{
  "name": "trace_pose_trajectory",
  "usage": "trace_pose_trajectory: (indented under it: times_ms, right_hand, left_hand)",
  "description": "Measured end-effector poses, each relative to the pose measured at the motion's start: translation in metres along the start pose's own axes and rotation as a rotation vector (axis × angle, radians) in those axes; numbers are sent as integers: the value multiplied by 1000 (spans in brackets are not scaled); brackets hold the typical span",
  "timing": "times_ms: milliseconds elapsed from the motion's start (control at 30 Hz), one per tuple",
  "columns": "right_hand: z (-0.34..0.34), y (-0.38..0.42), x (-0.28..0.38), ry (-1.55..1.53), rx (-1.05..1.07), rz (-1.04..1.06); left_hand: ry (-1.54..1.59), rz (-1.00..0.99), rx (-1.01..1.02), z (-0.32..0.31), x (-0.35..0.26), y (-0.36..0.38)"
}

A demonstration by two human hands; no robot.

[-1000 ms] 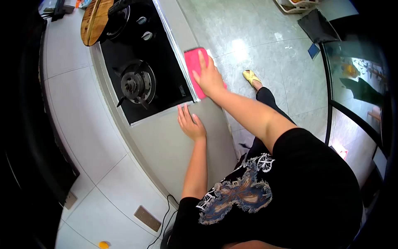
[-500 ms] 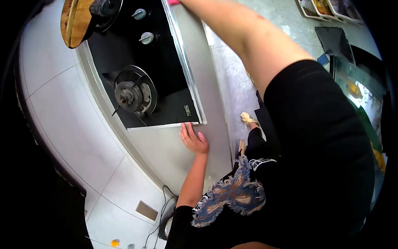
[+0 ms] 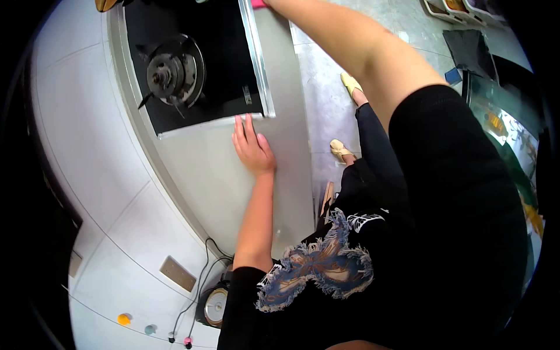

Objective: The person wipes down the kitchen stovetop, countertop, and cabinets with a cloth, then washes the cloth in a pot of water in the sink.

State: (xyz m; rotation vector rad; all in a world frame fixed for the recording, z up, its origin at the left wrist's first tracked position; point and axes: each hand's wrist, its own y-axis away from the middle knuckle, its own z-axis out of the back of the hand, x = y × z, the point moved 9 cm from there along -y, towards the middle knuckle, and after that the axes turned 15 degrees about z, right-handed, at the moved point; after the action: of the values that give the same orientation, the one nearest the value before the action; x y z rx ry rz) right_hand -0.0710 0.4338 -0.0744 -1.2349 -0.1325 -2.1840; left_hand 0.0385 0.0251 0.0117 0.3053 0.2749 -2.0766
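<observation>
My left hand (image 3: 254, 149) lies flat on the steel counter (image 3: 204, 169), fingers stretched out and fingertips at the silver-taped edge of the black glass stove (image 3: 224, 73). It holds nothing. A round burner (image 3: 174, 71) is on the stove beyond it. My right arm (image 3: 332, 29) reaches toward the top edge, where the hand is cut off. Something pink (image 3: 258, 3) shows beside that wrist, too little of it to name.
White tiles (image 3: 87, 146) line the left, with a socket plate (image 3: 178, 273) and cables (image 3: 203, 274) near a dark round appliance (image 3: 215, 306). Feet in pale shoes (image 3: 340, 150) stand right of the counter. Bins (image 3: 446, 11) and a glass tank (image 3: 496, 111) are farther right.
The view has shifted, so the stove sits higher and farther left; its knobs and most of the wooden lid have left the frame. My left hand remains at the stove's edge.
</observation>
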Motion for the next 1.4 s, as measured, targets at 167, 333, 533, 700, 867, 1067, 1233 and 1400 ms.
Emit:
trace_pose_trajectory:
  times_ms: [167, 333, 533, 700, 867, 1067, 1233, 1400]
  right_hand:
    - [32, 174, 50, -73, -45, -16]
    - [39, 379, 78, -102, 31, 7]
    - [67, 555, 103, -93, 246, -296]
    - [68, 453, 80, 78, 204, -470]
    - [85, 333, 72, 151, 162, -305]
    - [111, 183, 66, 250, 64, -189]
    - [138, 4, 68, 320, 7, -180]
    - [155, -130, 50, 292, -46, -245]
  left_hand:
    - [111, -51, -76, -4, 20, -2]
    - [172, -88, -97, -14, 47, -10]
    - [178, -63, -51, -11, 40, -12]
    - [141, -50, -53, 1, 14, -4]
    - [115, -55, -22, 14, -20, 3]
    - [9, 6, 28, 37, -50, 20]
    - [-46, 6, 50, 62, -67, 25]
    - [-29, 28, 81, 68, -66, 31]
